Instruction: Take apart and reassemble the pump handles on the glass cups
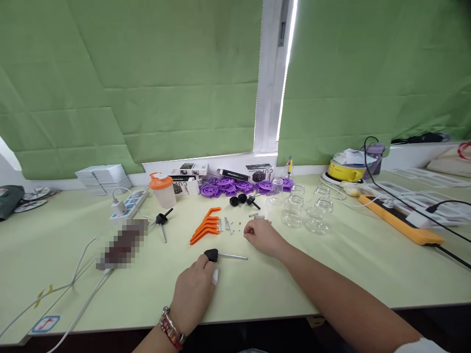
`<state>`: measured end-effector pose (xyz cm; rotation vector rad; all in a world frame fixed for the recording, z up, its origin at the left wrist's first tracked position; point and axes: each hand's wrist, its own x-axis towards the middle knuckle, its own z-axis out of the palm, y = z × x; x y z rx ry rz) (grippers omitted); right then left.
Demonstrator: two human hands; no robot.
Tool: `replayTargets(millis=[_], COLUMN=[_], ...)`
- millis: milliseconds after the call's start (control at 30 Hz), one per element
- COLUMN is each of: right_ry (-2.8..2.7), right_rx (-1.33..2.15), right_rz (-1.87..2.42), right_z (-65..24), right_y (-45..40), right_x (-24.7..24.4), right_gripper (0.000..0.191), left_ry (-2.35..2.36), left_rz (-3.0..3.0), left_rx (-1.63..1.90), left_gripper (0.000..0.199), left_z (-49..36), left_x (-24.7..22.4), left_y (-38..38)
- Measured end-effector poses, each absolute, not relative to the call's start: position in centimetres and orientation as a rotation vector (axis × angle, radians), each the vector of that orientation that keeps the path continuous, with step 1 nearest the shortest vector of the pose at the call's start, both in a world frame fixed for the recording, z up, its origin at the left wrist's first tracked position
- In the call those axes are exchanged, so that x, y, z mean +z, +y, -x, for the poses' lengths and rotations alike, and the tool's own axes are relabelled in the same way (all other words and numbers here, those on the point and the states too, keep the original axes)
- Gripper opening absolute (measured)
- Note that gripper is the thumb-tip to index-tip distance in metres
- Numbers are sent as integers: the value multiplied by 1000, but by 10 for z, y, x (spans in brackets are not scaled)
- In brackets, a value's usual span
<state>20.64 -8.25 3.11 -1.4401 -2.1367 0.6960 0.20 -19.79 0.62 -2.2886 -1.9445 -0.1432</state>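
The left hand (195, 288) gripped a black-headed metal rod (228, 256).
Farther back, the right hand (264, 237) had its fingertips pinched together, any contents hidden; springs (259, 217) lay just behind it, orange levers (208, 226) leftward, purple parts (243, 187) beyond.

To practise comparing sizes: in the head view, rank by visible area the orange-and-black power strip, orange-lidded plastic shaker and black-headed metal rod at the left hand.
1. Power strip
2. Plastic shaker
3. Metal rod
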Motion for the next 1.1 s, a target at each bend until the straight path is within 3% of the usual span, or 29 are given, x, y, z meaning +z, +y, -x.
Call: replayTargets(millis=[233, 367, 600, 900, 1100], right_ry=[-1815, -1716, -1730, -1695, -1683], right_rx=[928, 924, 911, 943, 988], right_rz=[1372, 1398, 1333, 1362, 1377], right_z=[-231, -232, -228, -225, -226], right_y=[-112, -114, -112, -110, -110], right_x=[-14, -23, -23, -23, -19], right_gripper=[15, 17, 16, 14, 13], left_ry=[-2067, -2022, -2049, -1787, -1879], left_rz=[2280, 2682, 2573, 2776, 2855], left_rx=[-243, -202, -376, -404, -614], left_gripper=[40, 63, 45, 66, 33], left_z=[11, 22, 12, 17, 24], left_x=[45, 42, 13, 21, 17], left_y=[-169, -140, -134, -142, -134])
